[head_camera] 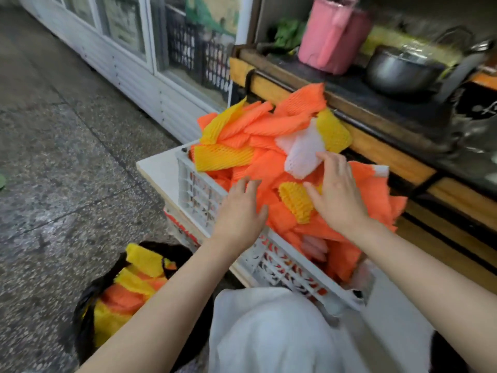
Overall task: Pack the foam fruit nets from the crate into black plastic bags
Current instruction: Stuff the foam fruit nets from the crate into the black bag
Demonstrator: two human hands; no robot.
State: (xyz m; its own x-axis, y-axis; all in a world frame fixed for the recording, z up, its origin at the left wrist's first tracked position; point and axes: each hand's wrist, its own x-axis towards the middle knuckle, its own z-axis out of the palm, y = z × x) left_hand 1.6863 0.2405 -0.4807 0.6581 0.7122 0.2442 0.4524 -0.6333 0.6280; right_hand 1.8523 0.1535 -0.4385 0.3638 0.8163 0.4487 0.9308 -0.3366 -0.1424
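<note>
**What the Heap and the Edges Hide**

Both palms face down, so the undersides of the left hand (239, 211) and right hand (338, 196) are unseen. Beneath them the foam nets (269, 125) bury the inside and far wall of the crate (199, 196). Below the left hand, its forearm crosses the black bag (82, 313) and hides the bag's right side. Beyond the right hand, the pink container (330, 36) is blurred and cut by the top edge, and the pot (400, 72) is smeared too.
</note>
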